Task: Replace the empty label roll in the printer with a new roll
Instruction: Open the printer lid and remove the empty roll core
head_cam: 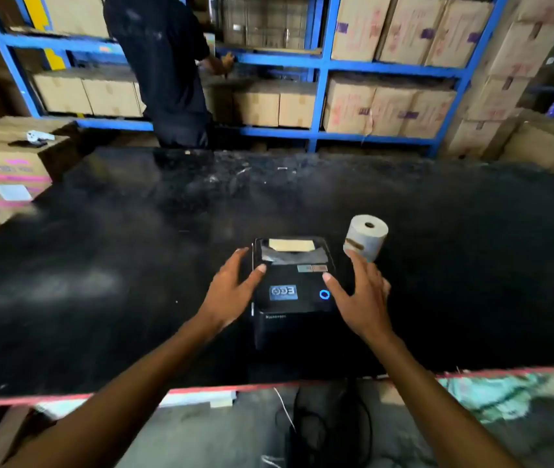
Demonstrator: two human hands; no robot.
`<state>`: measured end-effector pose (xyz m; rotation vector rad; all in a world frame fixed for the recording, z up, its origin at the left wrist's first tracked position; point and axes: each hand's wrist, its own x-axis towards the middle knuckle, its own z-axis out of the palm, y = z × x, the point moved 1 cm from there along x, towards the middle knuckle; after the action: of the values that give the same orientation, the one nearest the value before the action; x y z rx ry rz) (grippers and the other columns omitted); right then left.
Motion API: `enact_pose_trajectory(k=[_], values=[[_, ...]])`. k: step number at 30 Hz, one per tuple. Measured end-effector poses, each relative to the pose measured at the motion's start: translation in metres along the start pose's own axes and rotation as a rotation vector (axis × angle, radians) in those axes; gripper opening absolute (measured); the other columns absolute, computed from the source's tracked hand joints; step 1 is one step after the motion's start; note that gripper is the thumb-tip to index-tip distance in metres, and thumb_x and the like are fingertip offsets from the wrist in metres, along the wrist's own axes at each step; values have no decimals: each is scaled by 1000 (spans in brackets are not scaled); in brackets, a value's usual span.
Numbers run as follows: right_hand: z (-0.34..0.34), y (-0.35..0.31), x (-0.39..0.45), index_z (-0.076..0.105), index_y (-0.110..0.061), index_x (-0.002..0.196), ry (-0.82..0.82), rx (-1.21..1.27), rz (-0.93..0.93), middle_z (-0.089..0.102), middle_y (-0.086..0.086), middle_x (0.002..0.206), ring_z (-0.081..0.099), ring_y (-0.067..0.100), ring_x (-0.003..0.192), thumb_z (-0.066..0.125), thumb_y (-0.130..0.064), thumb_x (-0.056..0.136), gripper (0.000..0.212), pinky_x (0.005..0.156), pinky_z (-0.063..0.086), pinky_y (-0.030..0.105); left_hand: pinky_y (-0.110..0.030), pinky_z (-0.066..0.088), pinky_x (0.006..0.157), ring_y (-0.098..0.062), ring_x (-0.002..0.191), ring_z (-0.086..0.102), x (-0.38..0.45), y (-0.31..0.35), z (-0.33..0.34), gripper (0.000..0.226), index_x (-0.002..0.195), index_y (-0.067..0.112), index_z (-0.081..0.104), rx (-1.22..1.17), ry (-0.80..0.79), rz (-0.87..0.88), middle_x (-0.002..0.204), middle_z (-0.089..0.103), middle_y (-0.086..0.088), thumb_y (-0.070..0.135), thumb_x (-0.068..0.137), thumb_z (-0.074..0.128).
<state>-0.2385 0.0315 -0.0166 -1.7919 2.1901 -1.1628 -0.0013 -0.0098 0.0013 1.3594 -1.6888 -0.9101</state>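
A black label printer (291, 292) stands on the dark table (117, 265), its lid closed, with a blue ring light on top and a pale label showing at its far slot. A white label roll (366, 238) stands on end just right of the printer's far corner. My left hand (231, 292) hovers at the printer's left edge, fingers spread, thumb over the lid. My right hand (360, 298) is at the printer's right edge, fingers apart, one fingertip reaching up near the roll's base. Neither hand holds anything.
A person in dark clothes (164, 69) stands beyond the table at blue shelving (319, 65) full of cardboard boxes. Stacked cartons (5, 163) sit at the left, more at the right. The table's red front edge (269, 385) lies near me, cables below.
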Motion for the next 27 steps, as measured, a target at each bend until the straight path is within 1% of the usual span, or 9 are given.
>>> enact_pose_trajectory(k=[4, 6, 8, 10, 13, 16, 21, 25, 27], values=[[24, 18, -29, 36, -32, 140, -197, 487, 355, 46, 3, 143, 47, 16, 126, 66, -47, 78, 71, 103, 39, 31, -23, 37, 97, -9, 115, 49, -20, -24, 29, 66, 145, 19, 33, -361, -30, -312, 143, 49, -5, 42, 89, 57], [36, 25, -41, 44, -31, 136, -198, 667, 405, 56, 1, 135, 57, 7, 114, 69, -36, 81, 61, 89, 45, 15, -27, 39, 99, -11, 115, 51, -31, -34, 42, 70, 147, 22, 27, -448, -52, -406, 142, 47, -2, 47, 88, 56], [39, 28, -42, 57, -30, 124, -147, 728, 399, 65, 0, 124, 62, 2, 104, 66, -32, 83, 42, 77, 48, 6, -40, 40, 107, -20, 123, 51, -34, -38, 51, 71, 147, 25, 27, -485, -52, -491, 146, 45, -4, 53, 87, 53], [43, 31, -44, 63, -29, 117, -135, 763, 402, 69, -3, 117, 64, 4, 103, 64, -34, 85, 32, 80, 51, 10, -51, 40, 108, -29, 129, 48, -36, -42, 58, 70, 145, 26, 32, -468, -71, -523, 148, 44, -8, 59, 86, 50], [42, 30, -48, 64, -31, 117, -151, 748, 404, 70, -8, 113, 64, 5, 104, 61, -41, 85, 33, 88, 52, 22, -51, 44, 105, -29, 126, 51, -39, -42, 59, 73, 144, 24, 36, -458, -48, -483, 144, 49, -9, 62, 83, 49], [42, 34, -50, 63, -34, 117, -153, 694, 381, 70, -12, 110, 64, 2, 101, 59, -48, 84, 36, 82, 53, 17, -52, 42, 107, -29, 130, 48, -42, -43, 58, 83, 146, 23, 30, -438, -40, -475, 147, 45, -9, 66, 79, 52], [43, 44, -48, 69, -21, 107, -79, 531, 358, 66, 3, 95, 63, 18, 92, 61, -50, 82, 39, 82, 52, 32, -52, 41, 108, -30, 130, 46, -42, -46, 60, 82, 149, 23, 21, -425, 19, -506, 148, 43, -11, 59, 83, 53], [42, 44, -44, 71, -17, 102, -65, 521, 331, 65, 3, 91, 63, 12, 85, 65, -46, 80, 38, 70, 45, 19, -53, 40, 108, -30, 130, 47, -41, -49, 57, 78, 145, 24, 32, -399, -27, -501, 144, 48, -10, 67, 81, 45], [38, 42, -40, 73, -20, 95, -59, 521, 312, 65, -2, 85, 64, 4, 80, 65, -48, 79, 34, 66, 44, 16, -46, 47, 102, -24, 121, 55, -42, -53, 55, 55, 132, 29, 49, -430, -42, -496, 135, 56, -6, 62, 90, 36]])
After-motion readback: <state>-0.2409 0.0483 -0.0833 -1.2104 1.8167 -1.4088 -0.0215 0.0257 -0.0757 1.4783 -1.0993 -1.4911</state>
